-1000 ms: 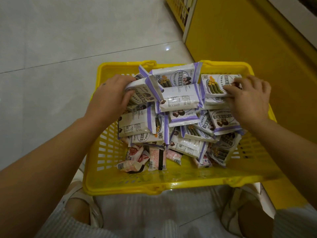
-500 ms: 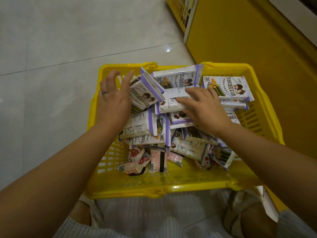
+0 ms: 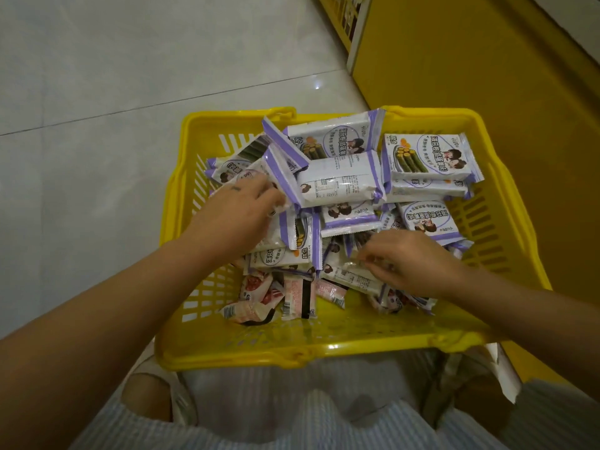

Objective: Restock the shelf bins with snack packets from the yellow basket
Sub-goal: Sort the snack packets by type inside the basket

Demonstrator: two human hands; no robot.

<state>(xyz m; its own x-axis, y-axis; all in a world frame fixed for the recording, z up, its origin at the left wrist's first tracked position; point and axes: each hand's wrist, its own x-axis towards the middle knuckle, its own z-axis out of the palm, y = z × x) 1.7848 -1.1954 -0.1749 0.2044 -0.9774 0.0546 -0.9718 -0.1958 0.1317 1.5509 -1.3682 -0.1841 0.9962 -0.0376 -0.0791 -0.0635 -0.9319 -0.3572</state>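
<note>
Piled in the yellow basket [image 3: 324, 349], the snack packets [image 3: 337, 180] are judged light, crinkly, slippery, crushable; best pinched at the sealed purple edges; the right hand [image 3: 412, 261] is curled onto one white packet; the left hand [image 3: 240, 209] has fingers buried in the pile, grip cannot be told; no shelf bins are seen

Glossy plastic, shiny film
Yellow basket [image 3: 292, 352] of smooth moulded plastic; snack packets [image 3: 337, 180] in slick printed film; polished floor tiles [image 3: 97, 76]; ribbed striped cloth [image 3: 324, 423].
</note>
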